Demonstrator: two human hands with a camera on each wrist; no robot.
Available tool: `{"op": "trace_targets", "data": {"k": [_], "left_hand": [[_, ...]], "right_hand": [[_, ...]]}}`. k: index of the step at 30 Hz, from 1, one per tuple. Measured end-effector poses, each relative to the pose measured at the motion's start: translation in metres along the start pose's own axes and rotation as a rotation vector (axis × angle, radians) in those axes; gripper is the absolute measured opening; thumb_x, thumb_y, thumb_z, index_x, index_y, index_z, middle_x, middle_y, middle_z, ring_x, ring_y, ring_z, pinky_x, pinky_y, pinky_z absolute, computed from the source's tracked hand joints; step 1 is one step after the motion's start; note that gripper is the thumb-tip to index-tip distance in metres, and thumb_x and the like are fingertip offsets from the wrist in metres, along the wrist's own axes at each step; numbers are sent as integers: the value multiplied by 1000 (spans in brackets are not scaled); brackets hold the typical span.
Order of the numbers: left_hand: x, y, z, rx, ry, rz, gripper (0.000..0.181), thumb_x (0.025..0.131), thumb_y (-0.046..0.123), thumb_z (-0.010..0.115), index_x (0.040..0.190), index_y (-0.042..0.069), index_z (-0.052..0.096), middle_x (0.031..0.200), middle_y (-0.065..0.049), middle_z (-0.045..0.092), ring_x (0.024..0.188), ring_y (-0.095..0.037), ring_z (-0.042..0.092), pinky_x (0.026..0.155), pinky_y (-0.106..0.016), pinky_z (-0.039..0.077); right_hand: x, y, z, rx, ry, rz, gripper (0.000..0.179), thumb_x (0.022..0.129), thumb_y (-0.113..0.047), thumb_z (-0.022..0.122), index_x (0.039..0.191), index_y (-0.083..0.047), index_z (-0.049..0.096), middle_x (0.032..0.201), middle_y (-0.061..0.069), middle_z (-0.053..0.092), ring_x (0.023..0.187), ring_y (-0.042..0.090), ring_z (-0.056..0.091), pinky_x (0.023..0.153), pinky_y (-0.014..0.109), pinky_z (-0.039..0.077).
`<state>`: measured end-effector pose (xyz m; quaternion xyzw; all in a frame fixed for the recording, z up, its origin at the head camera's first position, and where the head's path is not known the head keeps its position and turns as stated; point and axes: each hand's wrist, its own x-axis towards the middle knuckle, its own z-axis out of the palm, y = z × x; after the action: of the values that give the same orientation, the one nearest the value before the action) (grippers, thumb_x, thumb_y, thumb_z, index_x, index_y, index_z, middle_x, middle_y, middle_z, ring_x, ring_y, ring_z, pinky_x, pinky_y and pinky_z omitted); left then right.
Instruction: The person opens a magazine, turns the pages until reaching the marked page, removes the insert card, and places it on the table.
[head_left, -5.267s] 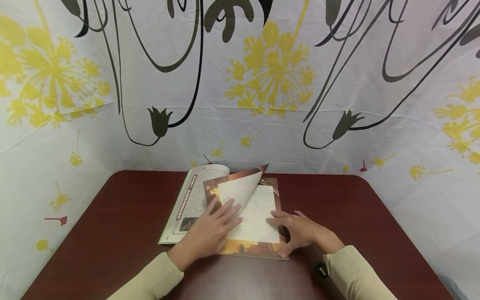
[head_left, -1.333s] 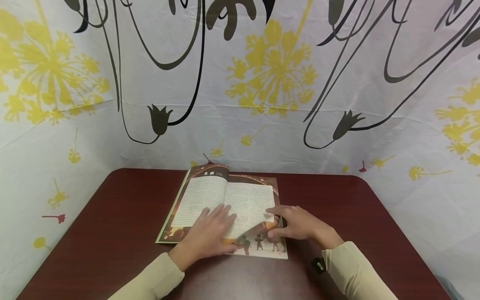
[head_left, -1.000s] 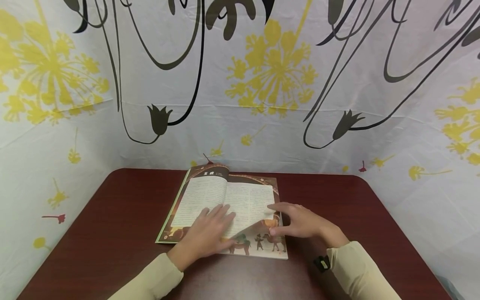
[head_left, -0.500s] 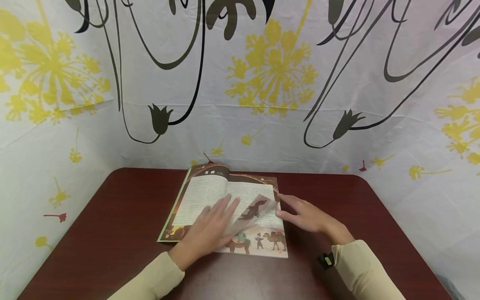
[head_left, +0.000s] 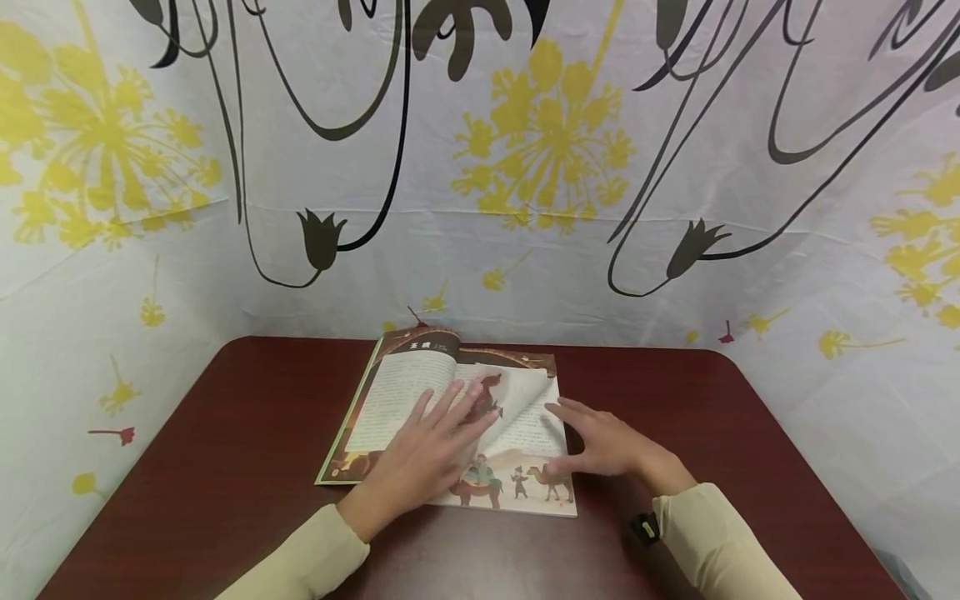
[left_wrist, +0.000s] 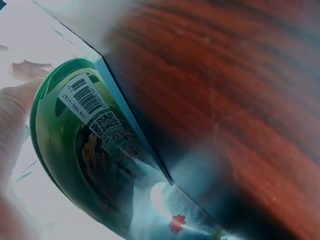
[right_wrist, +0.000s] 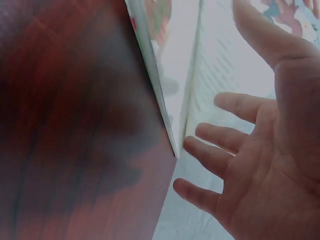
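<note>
An open magazine (head_left: 408, 400) lies on the table, its left page showing text in a brown border. One right-hand leaf (head_left: 521, 387) is lifted and bent over toward the left. In the head view my left hand (head_left: 427, 450) is over the middle of the magazine, spread fingers against the raised leaf. My right hand (head_left: 615, 442) is at the right edge, fingers apart and holding nothing, thumb over the camel picture. The left wrist view shows the curved green cover (left_wrist: 60, 140) with a barcode beside my left hand (left_wrist: 10, 130). In the right wrist view my right hand (right_wrist: 270, 160) faces the pages.
The dark red tabletop (head_left: 262, 433) extends on both sides of the magazine. A pale cloth (head_left: 555, 292) with printed flowers hangs behind the table and at its sides. A black band (head_left: 645, 527) is on the right wrist.
An earlier leaf has come over to the left side. Since half a second ago, another leaf has swung farther left under my left fingers, and my right hand has shifted slightly left and down.
</note>
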<state>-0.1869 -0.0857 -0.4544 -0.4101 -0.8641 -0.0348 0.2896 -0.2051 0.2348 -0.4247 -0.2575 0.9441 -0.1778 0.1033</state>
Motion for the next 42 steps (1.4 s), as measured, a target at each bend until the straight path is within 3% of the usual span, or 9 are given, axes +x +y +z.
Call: {"op": "trace_targets", "data": {"k": [6, 11, 18, 26, 30, 42], "left_hand": [[0, -1, -2, 69, -44, 45, 68, 82, 22, 69, 147, 21, 50, 158, -9, 37, 148, -29, 27, 115, -58, 23], [0, 0, -4, 102, -110, 76, 65, 79, 23, 70, 142, 21, 55, 156, -9, 39, 147, -31, 28, 117, -57, 20], [-1, -1, -7, 111, -160, 71, 55, 80, 26, 67, 134, 21, 62, 154, -10, 43, 147, -31, 29, 114, -59, 25], [-2, -3, -10, 80, -227, 17, 39, 83, 30, 66, 120, 18, 70, 152, -11, 45, 147, -32, 29, 115, -61, 21], [-3, -3, -10, 45, -234, -23, 33, 84, 30, 67, 113, 16, 72, 151, -10, 46, 146, -31, 31, 113, -63, 22], [-5, -5, -10, 89, -235, -73, 31, 83, 36, 66, 104, 14, 68, 153, -12, 44, 144, -32, 34, 109, -63, 29]], "right_hand": [[1, -3, 7, -47, -84, -117, 103, 66, -57, 85, 149, -9, 46, 154, 20, 39, 138, 39, 41, 105, 67, 29], [2, -5, 9, -50, -138, -103, 107, 62, -56, 88, 148, -10, 46, 155, 19, 38, 140, 39, 39, 107, 66, 28], [1, -6, 9, -63, -118, -108, 107, 60, -57, 88, 148, -10, 47, 155, 18, 39, 136, 41, 43, 106, 63, 32], [1, -7, 12, -61, -119, -109, 109, 59, -56, 89, 148, -9, 47, 155, 19, 38, 139, 39, 40, 105, 65, 32], [2, -7, 13, -61, -127, -102, 110, 59, -56, 89, 149, -9, 46, 155, 19, 37, 141, 37, 38, 105, 67, 30], [1, -6, 13, -29, -132, -101, 110, 59, -56, 88, 150, -11, 44, 157, 18, 35, 140, 40, 38, 104, 65, 33]]}}
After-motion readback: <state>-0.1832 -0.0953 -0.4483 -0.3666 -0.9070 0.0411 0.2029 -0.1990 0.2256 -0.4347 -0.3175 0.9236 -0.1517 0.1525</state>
